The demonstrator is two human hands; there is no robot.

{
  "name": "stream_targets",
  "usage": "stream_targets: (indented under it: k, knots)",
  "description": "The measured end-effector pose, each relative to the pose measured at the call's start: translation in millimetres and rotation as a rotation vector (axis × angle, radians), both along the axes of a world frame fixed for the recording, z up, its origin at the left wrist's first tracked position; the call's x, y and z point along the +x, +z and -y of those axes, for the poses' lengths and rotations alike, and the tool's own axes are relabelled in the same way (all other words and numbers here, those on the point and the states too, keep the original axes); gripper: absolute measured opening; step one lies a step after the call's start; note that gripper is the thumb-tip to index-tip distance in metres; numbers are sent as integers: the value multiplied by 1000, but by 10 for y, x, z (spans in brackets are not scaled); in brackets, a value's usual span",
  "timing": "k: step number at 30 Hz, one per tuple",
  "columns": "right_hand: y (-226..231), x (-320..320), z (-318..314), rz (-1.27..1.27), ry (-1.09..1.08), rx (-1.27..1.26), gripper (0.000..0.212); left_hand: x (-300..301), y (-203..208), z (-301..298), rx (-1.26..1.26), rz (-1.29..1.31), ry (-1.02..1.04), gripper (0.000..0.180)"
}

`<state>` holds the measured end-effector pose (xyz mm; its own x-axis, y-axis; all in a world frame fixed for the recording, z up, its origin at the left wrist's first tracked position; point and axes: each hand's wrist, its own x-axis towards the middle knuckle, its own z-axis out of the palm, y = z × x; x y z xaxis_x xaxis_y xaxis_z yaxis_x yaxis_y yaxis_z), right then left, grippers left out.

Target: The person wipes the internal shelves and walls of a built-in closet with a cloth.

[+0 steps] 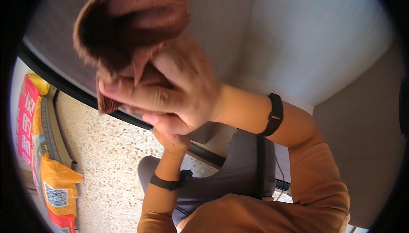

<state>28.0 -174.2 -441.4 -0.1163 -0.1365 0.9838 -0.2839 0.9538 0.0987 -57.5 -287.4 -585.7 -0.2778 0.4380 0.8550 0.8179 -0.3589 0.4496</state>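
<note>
A reddish-brown cloth, bunched and folded with a dark hollow in it, is in front of me at the upper left. My right hand grips its lower part, fingers closed over the fabric. My left hand is just below and behind the right one, close against it. Most of its fingers are hidden, so its hold on the cloth cannot be made out. The cloth and right hand are slightly blurred.
Grey wood-grain panels stand ahead and to the right, with a black edge strip along the left one. Beyond it lies a speckled floor. Pink and orange printed bags are at the far left. My bent leg is below.
</note>
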Motion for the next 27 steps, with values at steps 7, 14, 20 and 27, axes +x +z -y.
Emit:
stream_targets:
  k: [7, 14, 20, 27]
  knots:
    - [190, 215, -727, -6, -100, -212, 60, 1, -258, -45, 62, 316, -185, 85]
    - [49, 427, -2470, -108, -347, -555, 59, 108, -156, 3, 61, 437, -270, 83]
    - [-887, 783, -3167, 171, -315, -1425, 58, 51, -38, -46, 71, 283, -180, 72]
    - [-848, 537, -1522, 276, -70, -1985, 45, 149, 318, 104, -20, 110, -33, 52]
